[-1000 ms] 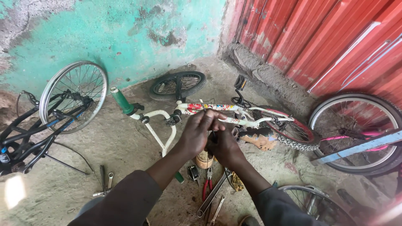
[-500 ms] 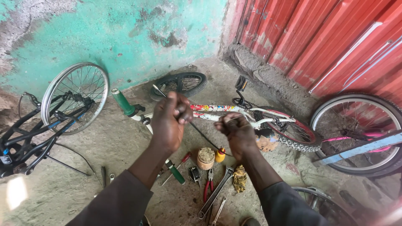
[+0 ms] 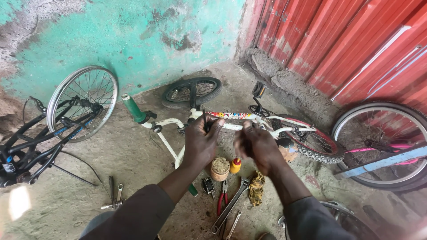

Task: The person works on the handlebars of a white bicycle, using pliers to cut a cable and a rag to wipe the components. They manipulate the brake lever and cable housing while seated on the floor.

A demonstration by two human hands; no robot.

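The left hand's (image 3: 201, 143) fingers are curled shut around a thin dark rod-like tool (image 3: 205, 121), whose tip pokes up above the knuckles, just in front of the small white bicycle frame (image 3: 231, 116) lying on its side on the concrete floor (image 3: 133, 155). The right hand (image 3: 255, 146) is blurred; its fingers look bent inward beside the frame, and whether they grip anything cannot be told. Both forearms reach forward from dark sleeves, hands near each other. Below them lie a round tin (image 3: 219, 168), a small yellow bottle (image 3: 235, 165), red-handled pliers (image 3: 222, 199) and a long wrench (image 3: 230, 205).
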